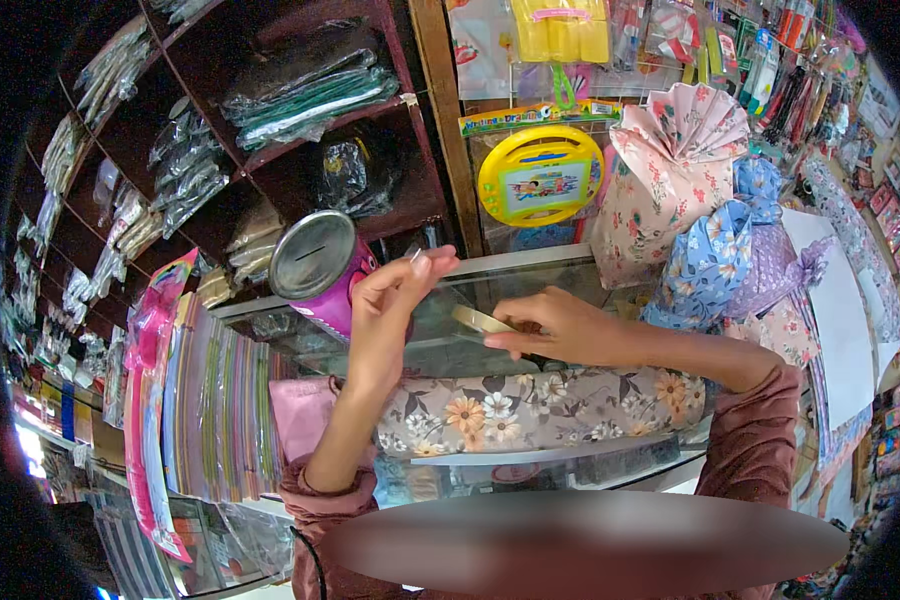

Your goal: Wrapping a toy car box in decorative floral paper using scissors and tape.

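My right hand [551,326] holds a roll of clear adhesive tape [480,319] by its edge, above the glass counter top [435,356]. My left hand [390,307] is raised to the left of the roll, thumb and fingertips pinched on a small clear piece, seemingly tape. Behind that hand stands a purple money tin [319,270] with a slotted metal lid. Nearer to me, a rolled floral wrap [495,412] lies across the counter, with pink folded material [304,416] at its left end.
At the left stands a stack of thin books [217,405] beside a pink packaged toy [150,420]. Floral-wrapped bundles [667,195] and white paper sheets [832,322] occupy the right. A yellow drawing board [541,176] hangs behind; dark shelves [330,90] hold plastic-wrapped packets.
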Demonstrator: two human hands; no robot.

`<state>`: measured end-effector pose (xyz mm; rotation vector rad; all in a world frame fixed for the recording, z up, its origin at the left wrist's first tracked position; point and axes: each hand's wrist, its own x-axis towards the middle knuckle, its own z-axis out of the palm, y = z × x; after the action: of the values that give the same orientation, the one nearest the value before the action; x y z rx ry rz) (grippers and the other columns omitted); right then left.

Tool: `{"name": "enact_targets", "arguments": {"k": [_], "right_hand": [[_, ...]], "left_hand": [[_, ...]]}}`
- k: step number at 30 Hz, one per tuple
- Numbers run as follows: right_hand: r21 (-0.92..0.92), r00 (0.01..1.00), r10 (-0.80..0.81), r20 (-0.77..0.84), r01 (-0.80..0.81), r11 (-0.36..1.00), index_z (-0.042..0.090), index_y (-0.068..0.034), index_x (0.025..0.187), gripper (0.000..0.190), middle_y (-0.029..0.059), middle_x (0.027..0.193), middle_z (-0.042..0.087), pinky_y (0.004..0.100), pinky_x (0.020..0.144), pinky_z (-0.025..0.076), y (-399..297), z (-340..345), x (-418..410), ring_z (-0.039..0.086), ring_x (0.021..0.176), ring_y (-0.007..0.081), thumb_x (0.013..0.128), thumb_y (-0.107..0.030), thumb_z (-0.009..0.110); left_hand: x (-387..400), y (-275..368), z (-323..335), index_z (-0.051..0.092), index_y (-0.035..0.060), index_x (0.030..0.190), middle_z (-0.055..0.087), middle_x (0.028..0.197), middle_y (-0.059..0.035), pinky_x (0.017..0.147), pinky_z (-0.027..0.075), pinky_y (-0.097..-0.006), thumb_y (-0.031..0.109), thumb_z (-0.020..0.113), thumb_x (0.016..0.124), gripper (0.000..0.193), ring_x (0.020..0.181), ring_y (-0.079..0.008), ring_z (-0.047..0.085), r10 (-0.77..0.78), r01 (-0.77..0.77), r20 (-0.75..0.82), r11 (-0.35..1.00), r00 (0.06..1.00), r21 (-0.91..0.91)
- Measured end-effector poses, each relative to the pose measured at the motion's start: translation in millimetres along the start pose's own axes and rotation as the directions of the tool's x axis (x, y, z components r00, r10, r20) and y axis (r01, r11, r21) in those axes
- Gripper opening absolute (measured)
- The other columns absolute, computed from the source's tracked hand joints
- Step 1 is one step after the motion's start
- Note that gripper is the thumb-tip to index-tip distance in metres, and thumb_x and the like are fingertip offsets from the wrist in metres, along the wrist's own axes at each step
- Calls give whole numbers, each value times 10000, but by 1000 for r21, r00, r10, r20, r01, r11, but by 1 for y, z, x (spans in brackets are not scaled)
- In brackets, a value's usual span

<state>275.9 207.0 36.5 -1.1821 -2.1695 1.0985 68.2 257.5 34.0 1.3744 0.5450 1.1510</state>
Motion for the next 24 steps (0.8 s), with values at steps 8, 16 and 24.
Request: {"name": "enact_targets", "arguments": {"k": [8, 16, 24], "right_hand": [[376, 988, -103, 113, 53, 925, 576, 9, 1030, 243, 103, 951, 638, 278, 741, 474, 38, 15, 7, 596, 843, 146, 849, -153, 557], [-209, 978, -27, 205, 71, 975, 597, -20, 1003, 214, 138, 911, 612, 338, 751, 477, 54, -16, -12, 608, 833, 263, 791, -48, 592], [-324, 961, -35, 273, 126, 938, 583, -17, 777, 122, 150, 711, 603, 395, 582, 469, 82, -4, -12, 612, 722, 320, 680, -27, 656]], "left_hand": [[-1, -1, 5, 306, 130, 1361, 335, 1385, -114, 993, 378, -410, 4, 734, 697, 800, 1195, -261, 461, -188, 126, 216, 955, 958, 270], [-1, -25, 0, 329, 141, 1356, 319, 1391, -76, 935, 445, -349, 9, 759, 668, 822, 1176, -223, 466, -75, -74, 322, 901, 944, 427], [-4, -19, 6, 313, 139, 1365, 336, 1384, -89, 699, 507, -218, -19, 750, 652, 850, 927, -111, 564, -191, 54, 222, 859, 956, 509]]}}
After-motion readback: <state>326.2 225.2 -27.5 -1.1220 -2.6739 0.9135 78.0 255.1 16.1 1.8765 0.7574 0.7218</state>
